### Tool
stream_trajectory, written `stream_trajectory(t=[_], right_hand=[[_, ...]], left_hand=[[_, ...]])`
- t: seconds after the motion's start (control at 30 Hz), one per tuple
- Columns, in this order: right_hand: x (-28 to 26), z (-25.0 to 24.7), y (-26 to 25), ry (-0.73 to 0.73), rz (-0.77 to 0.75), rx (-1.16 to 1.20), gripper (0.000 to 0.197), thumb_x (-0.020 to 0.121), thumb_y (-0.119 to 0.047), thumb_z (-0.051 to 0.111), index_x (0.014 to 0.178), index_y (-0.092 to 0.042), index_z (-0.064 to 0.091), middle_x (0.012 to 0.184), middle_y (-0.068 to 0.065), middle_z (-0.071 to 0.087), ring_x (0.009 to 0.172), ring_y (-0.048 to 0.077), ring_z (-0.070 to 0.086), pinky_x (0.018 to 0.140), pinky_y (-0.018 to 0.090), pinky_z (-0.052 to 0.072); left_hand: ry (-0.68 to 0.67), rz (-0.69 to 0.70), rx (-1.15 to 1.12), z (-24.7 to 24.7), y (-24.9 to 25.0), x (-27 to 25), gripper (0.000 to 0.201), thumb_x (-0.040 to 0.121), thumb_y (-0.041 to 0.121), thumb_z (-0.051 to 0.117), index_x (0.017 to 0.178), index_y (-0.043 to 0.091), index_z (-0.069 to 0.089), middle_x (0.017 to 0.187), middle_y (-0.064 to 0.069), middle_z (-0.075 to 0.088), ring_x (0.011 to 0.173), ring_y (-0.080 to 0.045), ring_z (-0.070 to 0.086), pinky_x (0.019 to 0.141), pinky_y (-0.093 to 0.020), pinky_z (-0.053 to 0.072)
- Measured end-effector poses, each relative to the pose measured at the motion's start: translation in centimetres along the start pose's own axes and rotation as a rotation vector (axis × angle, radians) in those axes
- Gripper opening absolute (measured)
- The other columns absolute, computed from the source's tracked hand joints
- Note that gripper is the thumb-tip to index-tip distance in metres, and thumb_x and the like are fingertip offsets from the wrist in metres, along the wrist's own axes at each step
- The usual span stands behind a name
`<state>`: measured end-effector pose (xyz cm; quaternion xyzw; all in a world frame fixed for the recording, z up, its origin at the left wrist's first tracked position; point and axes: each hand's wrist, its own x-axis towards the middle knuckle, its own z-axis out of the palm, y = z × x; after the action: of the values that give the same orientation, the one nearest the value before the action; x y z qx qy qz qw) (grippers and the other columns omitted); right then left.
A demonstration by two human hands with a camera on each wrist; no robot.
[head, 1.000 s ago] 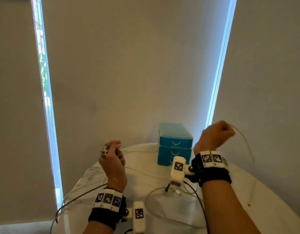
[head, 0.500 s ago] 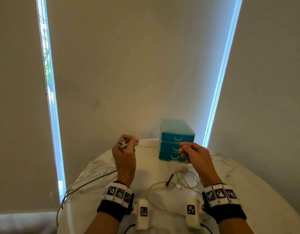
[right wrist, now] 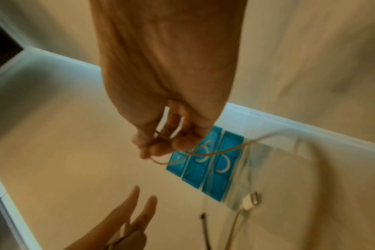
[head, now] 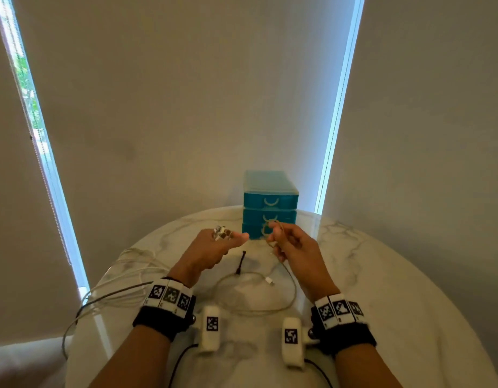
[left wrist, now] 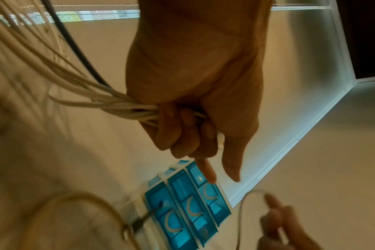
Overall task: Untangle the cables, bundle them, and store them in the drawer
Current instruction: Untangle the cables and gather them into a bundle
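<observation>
**Gripping a cable bundle in one hand, a single cable loop in the other**

Curling around a bundle of white cables [left wrist: 109, 104], the lower fingers [left wrist: 178, 135] of the left hand [head: 211, 250] clamp it against the palm, while the index finger and thumb point straight out toward the right hand. In the head view, several connector ends [head: 221, 233] stick up above the knuckles near the frame's centre. From the fist the bundle, with one black cable [left wrist: 75, 47] among it, runs to the upper left of the left wrist view; in the head view it trails across the worktop [head: 382, 275] and hangs over its edge at lower left.

The right hand [head: 295, 247], just right of centre, pinches a thin beige cable [head: 273, 233] between thumb and curled fingers [right wrist: 158, 148], with a small loop standing up above them. From there the cable drops to the worktop and sweeps in a wide loop between the two wrists, ending in a white plug [head: 269, 281]. A short dark connector end [head: 240, 263] lies on the marble surface between the hands, belonging to a cable I cannot trace.

Behind the hands, at the far edge of the worktop, stands a blue drawer unit [head: 270, 203] with three stacked drawers, all closed. Both wrists carry black straps with marker tags and white camera housings [head: 211, 329]. Pale roller blinds [head: 186, 107] fill the upper frame, with bright window strips at left and right.
</observation>
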<state>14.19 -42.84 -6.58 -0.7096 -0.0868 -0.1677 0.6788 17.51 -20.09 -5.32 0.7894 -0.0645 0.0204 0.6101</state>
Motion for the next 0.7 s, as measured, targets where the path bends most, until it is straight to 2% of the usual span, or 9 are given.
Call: stream_trajectory(t=[0.07, 0.13, 0.2, 0.23, 0.33, 0.47, 0.57, 0.67, 0.7], right_hand=[[-0.3, 0.9, -1.0, -0.020, -0.037, 0.212, 0.030, 0.105, -0.032, 0.064, 0.131, -0.021, 0.072, 0.100, 0.007, 0.076, 0.082, 0.018, 0.064, 0.075, 0.030, 0.056], [-0.6, 1.8, -1.3, -0.047, -0.040, 0.332, 0.033, 0.105, -0.028, 0.062, 0.136, -0.020, 0.070, 0.098, 0.010, 0.074, 0.082, 0.019, 0.063, 0.077, 0.031, 0.057], [-1.0, 2.5, -1.3, -0.084, -0.005, 0.352, 0.032, 0.107, -0.025, 0.061, 0.137, -0.018, 0.069, 0.096, 0.010, 0.073, 0.080, 0.018, 0.064, 0.075, 0.030, 0.057], [-1.2, 2.7, -1.2, -0.100, 0.018, 0.328, 0.031, 0.107, -0.025, 0.061, 0.136, -0.018, 0.070, 0.095, 0.009, 0.073, 0.079, 0.018, 0.064, 0.072, 0.028, 0.056], [-1.6, 3.0, -1.0, -0.151, 0.101, 0.227, 0.028, 0.103, -0.031, 0.068, 0.125, -0.016, 0.075, 0.094, 0.007, 0.076, 0.079, 0.021, 0.065, 0.070, 0.028, 0.052], [-1.6, 2.9, -0.6, -0.221, 0.143, 0.119, 0.038, 0.092, -0.042, 0.075, 0.115, -0.012, 0.077, 0.101, 0.006, 0.081, 0.092, 0.020, 0.073, 0.090, 0.037, 0.053], [-1.7, 2.6, -0.5, -0.286, 0.156, 0.048, 0.035, 0.092, -0.040, 0.076, 0.119, -0.017, 0.076, 0.111, 0.000, 0.082, 0.109, 0.013, 0.075, 0.104, 0.041, 0.050], [-1.3, 2.3, -0.8, -0.191, 0.155, 0.097, 0.043, 0.090, -0.048, 0.074, 0.124, -0.023, 0.076, 0.119, -0.006, 0.080, 0.117, 0.011, 0.072, 0.107, 0.043, 0.053], [-1.1, 2.1, -1.0, -0.138, 0.152, 0.134, 0.044, 0.090, -0.050, 0.073, 0.124, -0.022, 0.076, 0.118, -0.005, 0.080, 0.116, 0.014, 0.072, 0.105, 0.042, 0.055]], left_hand=[[-0.122, 0.024, 0.105, 0.0, 0.2, -0.4, 0.048, 0.084, 0.079, 0.070, 0.099, 0.037, 0.085, 0.059, 0.010, 0.048, 0.055, -0.008, 0.041, 0.049, -0.024, 0.032], [-0.217, 0.028, 0.113, 0.2, 0.4, -0.5, 0.067, 0.085, 0.091, 0.053, 0.101, 0.034, 0.085, 0.062, 0.005, 0.040, 0.056, -0.011, 0.035, 0.050, -0.026, 0.029], [-0.186, 0.010, 0.036, 0.4, 0.8, -0.5, 0.086, 0.083, 0.097, 0.045, 0.104, 0.023, 0.083, 0.062, 0.003, 0.038, 0.054, -0.011, 0.031, 0.049, -0.027, 0.026], [-0.131, 0.018, -0.033, 0.3, 0.9, -0.4, 0.089, 0.084, 0.096, 0.044, 0.112, 0.021, 0.083, 0.061, 0.004, 0.038, 0.053, -0.011, 0.031, 0.048, -0.026, 0.025], [0.031, 0.092, -0.310, -0.3, 1.0, -0.2, 0.052, 0.096, 0.075, 0.055, 0.119, 0.036, 0.081, 0.061, 0.004, 0.034, 0.054, -0.011, 0.027, 0.047, -0.026, 0.021], [0.171, 0.149, -0.561, -1.5, 0.7, 0.3, 0.033, 0.095, 0.043, 0.077, 0.116, 0.018, 0.081, 0.059, 0.006, 0.040, 0.054, -0.012, 0.028, 0.045, -0.025, 0.023], [0.251, 0.147, -0.612, -1.9, 0.6, 0.5, 0.025, 0.095, 0.039, 0.078, 0.106, 0.017, 0.082, 0.059, 0.006, 0.042, 0.053, -0.011, 0.030, 0.045, -0.025, 0.023], [0.180, 0.175, -0.468, -1.7, 0.8, 0.0, 0.040, 0.094, 0.043, 0.078, 0.107, 0.006, 0.078, 0.059, 0.005, 0.044, 0.052, -0.012, 0.032, 0.046, -0.025, 0.026], [0.127, 0.184, -0.365, -1.4, 0.9, -0.2, 0.039, 0.094, 0.045, 0.077, 0.108, 0.008, 0.079, 0.059, 0.004, 0.046, 0.052, -0.011, 0.034, 0.047, -0.025, 0.028]])
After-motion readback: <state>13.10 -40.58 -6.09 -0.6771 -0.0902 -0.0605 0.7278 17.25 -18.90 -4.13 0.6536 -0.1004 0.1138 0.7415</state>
